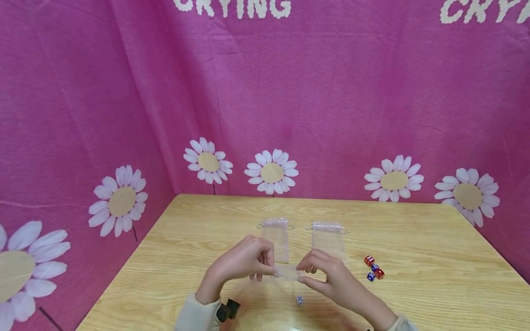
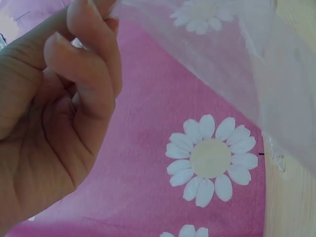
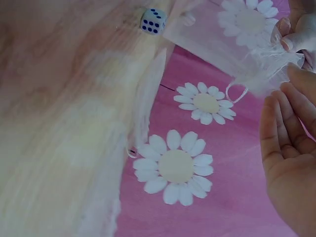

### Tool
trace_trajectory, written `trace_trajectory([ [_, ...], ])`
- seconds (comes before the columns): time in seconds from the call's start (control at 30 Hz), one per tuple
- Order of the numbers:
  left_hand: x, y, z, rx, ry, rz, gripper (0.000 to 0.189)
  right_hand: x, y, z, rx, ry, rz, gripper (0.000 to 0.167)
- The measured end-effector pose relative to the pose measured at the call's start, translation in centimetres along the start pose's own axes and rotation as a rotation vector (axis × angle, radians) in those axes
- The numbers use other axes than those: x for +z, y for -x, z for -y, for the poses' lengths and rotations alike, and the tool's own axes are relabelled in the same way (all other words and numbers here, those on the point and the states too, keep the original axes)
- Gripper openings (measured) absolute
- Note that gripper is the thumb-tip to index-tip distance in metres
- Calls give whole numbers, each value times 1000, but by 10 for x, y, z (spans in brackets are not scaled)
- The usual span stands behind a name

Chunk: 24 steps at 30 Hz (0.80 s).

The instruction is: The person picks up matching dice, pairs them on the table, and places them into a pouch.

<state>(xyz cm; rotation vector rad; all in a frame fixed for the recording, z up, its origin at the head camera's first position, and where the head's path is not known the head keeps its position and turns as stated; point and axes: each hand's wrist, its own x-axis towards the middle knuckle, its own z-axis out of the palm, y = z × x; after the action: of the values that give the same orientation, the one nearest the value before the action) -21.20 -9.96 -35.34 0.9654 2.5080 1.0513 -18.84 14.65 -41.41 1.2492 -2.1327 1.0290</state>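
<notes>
Delicately, the left hand [image 1: 250, 259] pinches a sheer drawstring bag [image 1: 286, 273] above the worktop [image 1: 165, 276]; a matching second bag [image 1: 276, 236] lies beyond. A white die [image 1: 300, 300] sits nearer. The right hand [image 1: 331, 278] meets the held bag's other end, whether pinching cannot be told, before a third bag [image 1: 328, 239]. Rightmost cluster two red dice [image 1: 379, 274] and two blue dice [image 1: 371, 276].

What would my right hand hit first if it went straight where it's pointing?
The sheer bag, which your right hand already seems to touch. Beyond it, your left hand looks next in the head view, though depth is unclear.
</notes>
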Motion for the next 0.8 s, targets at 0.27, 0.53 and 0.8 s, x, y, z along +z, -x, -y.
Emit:
trace_trajectory([
  [0.27,-9,5,6,-15,2,-13,19,-4,7,-13,205,-157,19,10],
  [0.53,-16,10,10,-10,31,-31,19,-2,14,-25,300,-176,109,8],
  [0.8,-17,8,8,7,22,-34,19,5,13,-15,250,-13,393,10],
])
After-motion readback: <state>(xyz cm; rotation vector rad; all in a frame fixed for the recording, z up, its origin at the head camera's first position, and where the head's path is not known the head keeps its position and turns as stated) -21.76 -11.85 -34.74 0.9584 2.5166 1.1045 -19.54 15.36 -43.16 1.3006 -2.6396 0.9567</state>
